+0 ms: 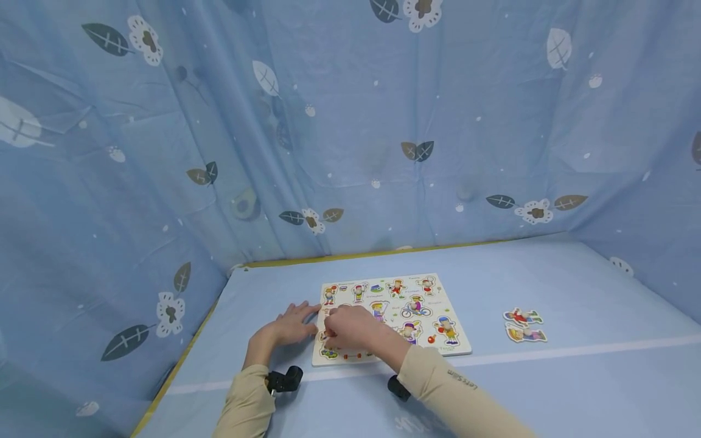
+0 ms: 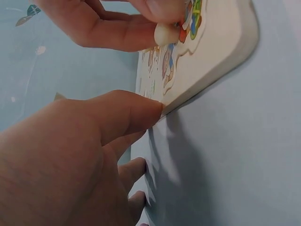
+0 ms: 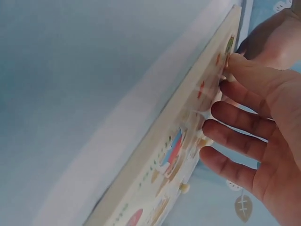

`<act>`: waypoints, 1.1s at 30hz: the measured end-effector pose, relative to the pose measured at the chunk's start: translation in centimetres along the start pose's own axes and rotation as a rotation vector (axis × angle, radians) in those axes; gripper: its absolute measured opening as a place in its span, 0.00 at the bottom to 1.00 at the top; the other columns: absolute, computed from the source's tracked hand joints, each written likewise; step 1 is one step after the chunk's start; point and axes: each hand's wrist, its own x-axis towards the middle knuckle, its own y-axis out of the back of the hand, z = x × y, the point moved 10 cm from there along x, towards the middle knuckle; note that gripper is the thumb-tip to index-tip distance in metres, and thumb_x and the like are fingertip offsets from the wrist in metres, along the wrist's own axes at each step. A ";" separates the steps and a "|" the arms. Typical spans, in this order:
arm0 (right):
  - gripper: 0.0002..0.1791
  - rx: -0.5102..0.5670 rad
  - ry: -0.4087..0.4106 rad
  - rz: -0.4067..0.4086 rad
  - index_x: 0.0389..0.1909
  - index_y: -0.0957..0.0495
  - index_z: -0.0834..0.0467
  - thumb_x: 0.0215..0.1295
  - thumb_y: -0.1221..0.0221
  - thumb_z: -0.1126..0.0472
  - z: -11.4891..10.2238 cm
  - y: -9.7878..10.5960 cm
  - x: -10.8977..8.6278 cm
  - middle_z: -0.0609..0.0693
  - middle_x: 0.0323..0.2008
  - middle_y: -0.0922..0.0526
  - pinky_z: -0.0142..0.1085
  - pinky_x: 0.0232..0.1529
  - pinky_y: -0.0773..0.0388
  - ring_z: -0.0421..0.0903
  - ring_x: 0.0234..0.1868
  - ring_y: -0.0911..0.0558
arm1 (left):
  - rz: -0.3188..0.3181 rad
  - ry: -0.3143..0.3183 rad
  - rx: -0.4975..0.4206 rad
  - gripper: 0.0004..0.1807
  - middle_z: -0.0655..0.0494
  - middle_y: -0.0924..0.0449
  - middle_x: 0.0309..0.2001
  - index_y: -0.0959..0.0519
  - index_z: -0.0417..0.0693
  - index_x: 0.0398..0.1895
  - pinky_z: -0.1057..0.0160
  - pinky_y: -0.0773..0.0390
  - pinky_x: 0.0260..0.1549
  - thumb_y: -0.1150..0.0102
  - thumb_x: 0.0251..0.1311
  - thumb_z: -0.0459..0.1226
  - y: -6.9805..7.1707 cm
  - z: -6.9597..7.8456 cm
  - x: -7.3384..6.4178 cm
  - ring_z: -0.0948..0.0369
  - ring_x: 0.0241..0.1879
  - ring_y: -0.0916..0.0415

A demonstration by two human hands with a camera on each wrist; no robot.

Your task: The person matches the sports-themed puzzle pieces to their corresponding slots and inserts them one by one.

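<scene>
A cream-coloured wooden peg puzzle board (image 1: 457,325) with printed figures of children at sports lies flat on the table. My right hand (image 1: 355,328) is over its near-left part. Thumb and index finger pinch the pale round knob (image 2: 166,35) of a puzzle piece (image 2: 195,20), which lies at or in its cutout; how fully it sits there I cannot tell. The other right fingers stay slightly bent and apart above the board. Along the board's left edge, my left hand (image 1: 292,326) rests with spread fingers, the thumb touching the corner edge (image 2: 162,106).
Two loose figure pieces, one in red (image 1: 523,316) and one in yellow and purple (image 1: 526,334), lie side by side to the right of the board. A blue patterned curtain (image 1: 372,121) hangs behind the table (image 1: 575,292). Other knobbed pieces sit in the board.
</scene>
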 end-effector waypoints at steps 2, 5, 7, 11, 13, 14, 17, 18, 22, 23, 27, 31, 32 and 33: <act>0.07 0.008 0.007 0.005 0.32 0.17 0.45 0.62 0.34 0.47 0.1 0.3 -0.4 0.37 0.31 0.21 0.33 0.39 0.23 0.36 0.32 0.24 | 0.001 0.001 0.001 0.31 0.38 0.48 0.76 0.35 0.51 0.74 0.33 0.57 0.71 0.49 0.66 0.42 0.0 0.1 0.1 0.36 0.76 0.60; 0.08 0.026 0.010 0.012 0.37 0.15 0.46 0.62 0.34 0.48 0.5 0.9 -0.9 0.39 0.35 0.18 0.35 0.42 0.20 0.37 0.36 0.21 | 0.000 0.000 0.005 0.32 0.38 0.48 0.76 0.35 0.50 0.74 0.33 0.56 0.71 0.49 0.66 0.42 0.0 0.2 0.2 0.36 0.76 0.60; 0.10 0.022 0.010 0.021 0.40 0.15 0.47 0.63 0.34 0.48 1.0 1.3 -1.3 0.40 0.38 0.17 0.35 0.43 0.20 0.38 0.38 0.19 | 0.001 -0.003 0.007 0.32 0.38 0.47 0.76 0.35 0.50 0.74 0.33 0.56 0.71 0.49 0.65 0.42 0.0 0.2 0.2 0.36 0.76 0.60; 0.12 -0.005 0.020 0.033 0.44 0.16 0.48 0.64 0.35 0.48 2.2 2.1 -1.9 0.41 0.42 0.16 0.34 0.43 0.19 0.38 0.41 0.18 | 0.004 -0.008 -0.001 0.32 0.38 0.47 0.76 0.36 0.50 0.74 0.33 0.56 0.71 0.48 0.65 0.42 0.2 0.3 0.1 0.36 0.76 0.60; 0.13 0.002 0.025 0.042 0.46 0.16 0.49 0.64 0.35 0.49 2.8 2.6 -2.3 0.42 0.44 0.16 0.35 0.43 0.19 0.39 0.42 0.18 | 0.005 -0.010 -0.008 0.33 0.38 0.47 0.76 0.36 0.50 0.74 0.33 0.57 0.71 0.48 0.64 0.42 0.3 0.4 0.0 0.36 0.76 0.60; 0.13 0.006 0.028 0.049 0.46 0.16 0.49 0.64 0.35 0.49 3.2 2.9 -2.6 0.42 0.44 0.16 0.35 0.44 0.19 0.39 0.42 0.18 | 0.005 -0.012 -0.008 0.33 0.38 0.47 0.76 0.35 0.50 0.74 0.33 0.57 0.71 0.48 0.64 0.42 0.2 0.4 0.0 0.36 0.76 0.60; 0.13 0.033 0.029 0.081 0.46 0.17 0.51 0.64 0.34 0.51 4.4 4.0 -3.7 0.43 0.45 0.16 0.36 0.45 0.19 0.40 0.43 0.19 | 0.006 -0.009 -0.011 0.33 0.37 0.48 0.76 0.35 0.50 0.74 0.33 0.57 0.71 0.48 0.63 0.43 0.1 0.4 0.0 0.36 0.76 0.60; 0.13 0.036 0.028 0.094 0.46 0.17 0.51 0.64 0.34 0.52 4.9 4.3 -4.2 0.43 0.45 0.16 0.36 0.44 0.20 0.40 0.42 0.19 | 0.007 -0.007 -0.010 0.33 0.37 0.48 0.76 0.35 0.50 0.74 0.33 0.57 0.71 0.48 0.63 0.43 0.1 0.4 0.0 0.36 0.76 0.60; 0.11 0.065 -0.014 0.150 0.45 0.16 0.52 0.64 0.34 0.53 7.8 5.8 -6.5 0.44 0.43 0.16 0.37 0.41 0.20 0.42 0.41 0.19 | 0.011 -0.003 -0.013 0.34 0.38 0.48 0.76 0.35 0.50 0.74 0.33 0.57 0.71 0.47 0.63 0.42 0.1 0.5 0.1 0.36 0.76 0.60; 0.11 0.069 -0.030 0.160 0.45 0.16 0.52 0.64 0.34 0.54 8.7 6.2 -7.1 0.44 0.43 0.16 0.38 0.41 0.20 0.42 0.41 0.18 | 0.011 -0.003 -0.013 0.34 0.38 0.48 0.76 0.35 0.50 0.74 0.33 0.56 0.71 0.47 0.63 0.42 0.1 0.5 0.1 0.36 0.76 0.60; 0.10 0.090 -0.122 0.184 0.44 0.16 0.52 0.63 0.34 0.55 12.5 7.2 -9.7 0.43 0.40 0.17 0.38 0.39 0.21 0.43 0.39 0.19 | 0.013 0.004 -0.006 0.33 0.38 0.48 0.76 0.35 0.50 0.73 0.33 0.57 0.72 0.47 0.63 0.42 0.1 0.3 0.1 0.36 0.76 0.60; 0.10 0.086 -0.201 0.194 0.43 0.17 0.52 0.62 0.33 0.57 15.9 7.7 -12.4 0.42 0.37 0.20 0.37 0.37 0.22 0.43 0.38 0.20 | 0.018 0.014 -0.007 0.33 0.38 0.48 0.76 0.35 0.50 0.73 0.34 0.57 0.72 0.47 0.63 0.43 -0.1 0.0 0.2 0.36 0.76 0.61; 0.10 0.088 -0.220 0.193 0.43 0.17 0.52 0.62 0.32 0.57 16.7 7.7 -13.0 0.42 0.36 0.20 0.37 0.37 0.22 0.43 0.38 0.21 | 0.018 0.013 -0.010 0.33 0.38 0.48 0.76 0.35 0.50 0.73 0.34 0.57 0.72 0.47 0.63 0.43 -0.1 0.0 0.2 0.36 0.76 0.61; 0.10 0.092 -0.240 0.190 0.43 0.17 0.52 0.61 0.32 0.57 17.5 7.5 -13.7 0.42 0.35 0.21 0.37 0.37 0.22 0.43 0.38 0.21 | 0.018 0.011 -0.011 0.33 0.38 0.48 0.76 0.35 0.50 0.73 0.33 0.57 0.72 0.47 0.62 0.43 -0.2 0.0 0.1 0.36 0.76 0.61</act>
